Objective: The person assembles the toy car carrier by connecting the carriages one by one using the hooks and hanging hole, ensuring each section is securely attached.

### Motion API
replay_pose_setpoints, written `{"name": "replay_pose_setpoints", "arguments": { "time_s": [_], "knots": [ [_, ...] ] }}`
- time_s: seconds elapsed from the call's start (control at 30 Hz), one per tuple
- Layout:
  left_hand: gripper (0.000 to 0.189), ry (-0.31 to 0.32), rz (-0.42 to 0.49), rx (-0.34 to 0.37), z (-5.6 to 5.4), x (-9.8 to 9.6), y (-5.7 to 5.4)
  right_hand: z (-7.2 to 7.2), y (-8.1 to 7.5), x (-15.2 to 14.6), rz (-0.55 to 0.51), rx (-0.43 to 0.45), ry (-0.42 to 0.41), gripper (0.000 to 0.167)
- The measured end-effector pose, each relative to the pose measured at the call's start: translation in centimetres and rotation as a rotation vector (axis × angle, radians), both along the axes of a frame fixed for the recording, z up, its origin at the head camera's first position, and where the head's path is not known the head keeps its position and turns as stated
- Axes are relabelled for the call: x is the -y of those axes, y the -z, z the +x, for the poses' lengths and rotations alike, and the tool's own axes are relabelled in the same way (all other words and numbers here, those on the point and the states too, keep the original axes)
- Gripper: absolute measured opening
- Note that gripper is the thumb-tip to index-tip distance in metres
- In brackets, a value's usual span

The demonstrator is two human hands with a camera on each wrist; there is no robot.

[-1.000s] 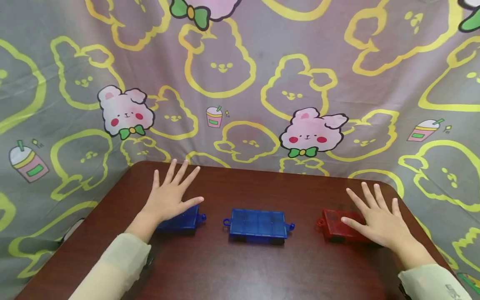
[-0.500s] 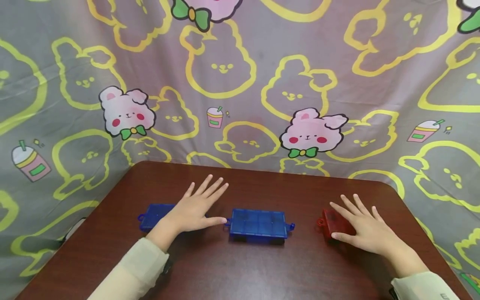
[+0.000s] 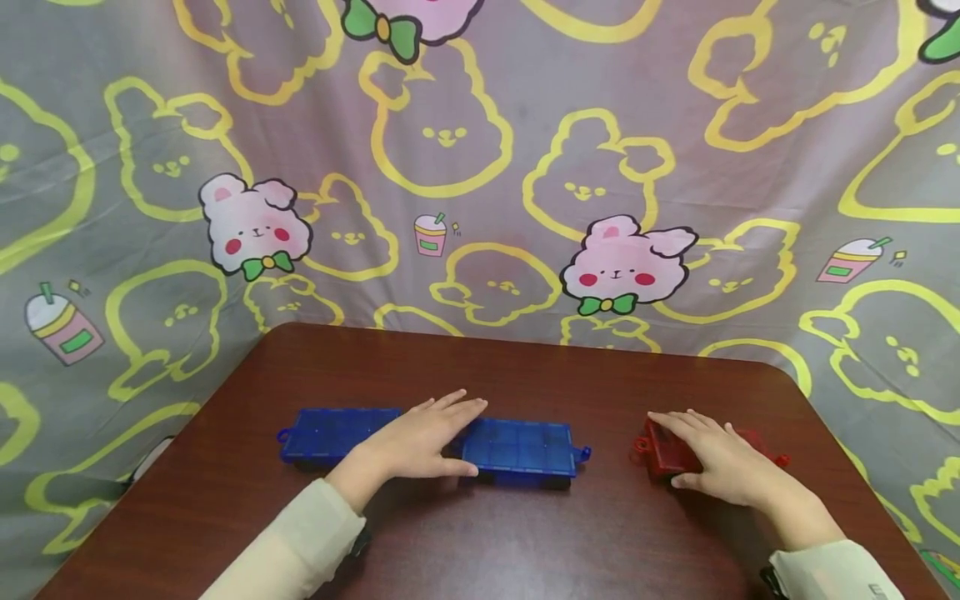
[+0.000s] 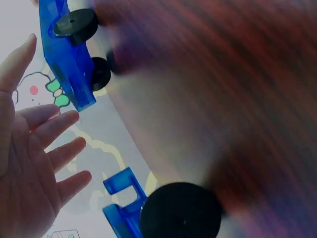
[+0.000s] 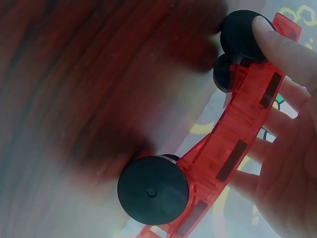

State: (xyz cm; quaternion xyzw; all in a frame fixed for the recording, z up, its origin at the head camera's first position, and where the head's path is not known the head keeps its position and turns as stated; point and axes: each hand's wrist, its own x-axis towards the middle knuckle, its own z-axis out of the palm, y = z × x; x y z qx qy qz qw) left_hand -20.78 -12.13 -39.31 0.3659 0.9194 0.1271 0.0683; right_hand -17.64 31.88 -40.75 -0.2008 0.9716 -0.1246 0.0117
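Two translucent blue toy train cars stand in line on the table, the left car (image 3: 341, 433) and the middle car (image 3: 521, 447). My left hand (image 3: 408, 442) hovers across the gap between them, hiding the facing ends. Its fingers (image 4: 67, 153) are spread and relaxed, apart from the cars in the left wrist view. A translucent red toy train car (image 3: 667, 450) stands to the right, with my right hand (image 3: 723, 462) over it. In the right wrist view the thumb overlaps one black wheel (image 5: 242, 34), and the loosely extended fingers pass behind the body.
The brown wooden table (image 3: 525, 542) has rounded far corners. A grey curtain (image 3: 487, 167) with rabbit and drink-cup prints hangs round its back and sides. Beyond the left table edge, a whitish object (image 3: 152, 458) partly shows.
My left hand has moved right and down from the left blue car to the gap beside the middle one. The right hand has lowered around the red car. The cars stay in place.
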Motion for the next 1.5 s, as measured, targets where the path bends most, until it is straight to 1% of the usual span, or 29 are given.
{"name": "replay_pose_setpoints", "arguments": {
  "time_s": [0.13, 0.27, 0.53, 0.77, 0.9, 1.07, 1.27, 1.5],
  "knots": [
    [0.087, 0.017, -0.007, 0.020, -0.2, -0.4, 0.4, -0.1, 0.0, 0.0, 0.005, -0.021, -0.009, 0.088],
    [0.084, 0.024, -0.015, 0.041, -0.2, -0.8, 0.5, -0.2, 0.0, 0.3, 0.006, -0.034, -0.017, 0.087],
    [0.078, 0.031, -0.010, 0.082, -0.6, -1.2, 0.4, 0.2, -0.2, 1.3, 0.050, -0.064, 0.008, 0.087],
    [0.077, 0.019, 0.012, 0.121, -0.9, -1.2, 0.1, 0.1, -0.4, 2.1, 0.054, -0.104, -0.042, 0.086],
    [0.078, 0.012, 0.021, 0.130, -1.1, -1.1, 0.2, 0.0, -0.6, 2.6, 0.030, -0.091, -0.065, 0.088],
    [0.078, 0.014, 0.022, 0.136, -1.1, -1.1, 0.4, 0.1, -0.7, 3.3, 0.006, -0.060, -0.071, 0.088],
    [0.079, 0.013, 0.032, 0.141, -1.2, -1.2, 0.3, 0.3, -0.8, 4.4, -0.003, -0.068, -0.082, 0.087],
    [0.079, -0.003, 0.009, 0.150, -1.1, -1.3, 0.3, 0.4, -0.8, 5.3, 0.001, -0.068, -0.100, 0.087]
  ]
}}
